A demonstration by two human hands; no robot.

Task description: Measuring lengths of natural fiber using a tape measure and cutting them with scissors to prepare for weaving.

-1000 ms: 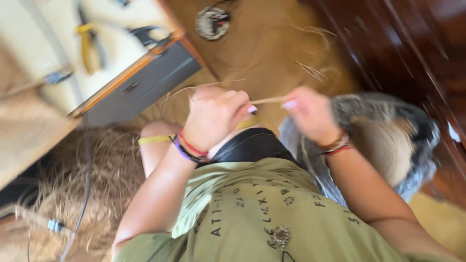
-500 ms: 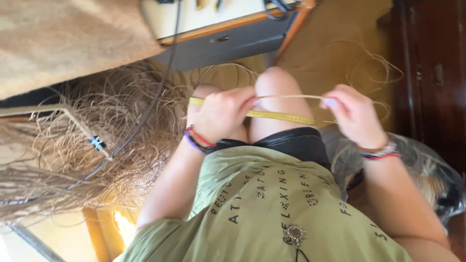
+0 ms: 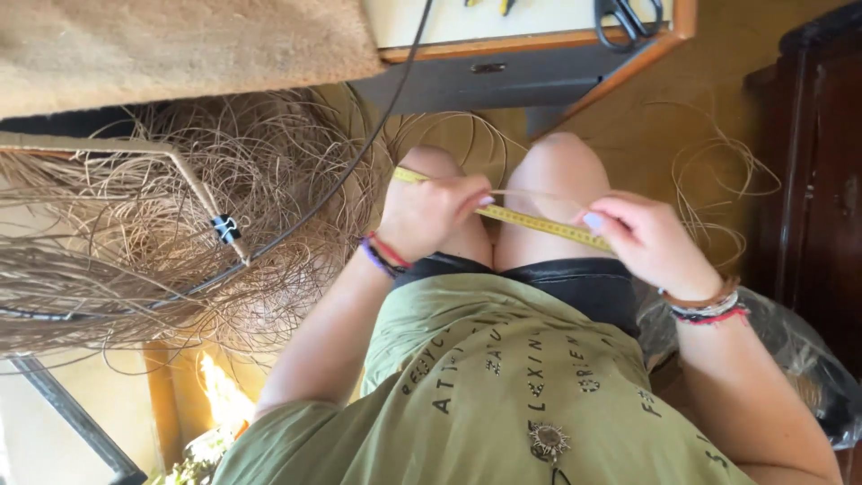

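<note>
A yellow tape measure lies stretched across my bare thighs. My left hand pinches it near its left end, together with a thin pale straw strand that runs to the right just above the tape. My right hand pinches the other end of the strand against the tape. Both wrists carry bracelets. My green printed shirt fills the bottom of the view.
A big heap of loose straw fibres lies at the left, crossed by a black cable with a black clip. A table with a grey drawer and scissors stands ahead. A dark wooden cabinet and a plastic bag are at the right.
The view has swung left and down onto my lap. My hands, first holding only a strand in the air, now hold it along the tape measure across my thighs.
</note>
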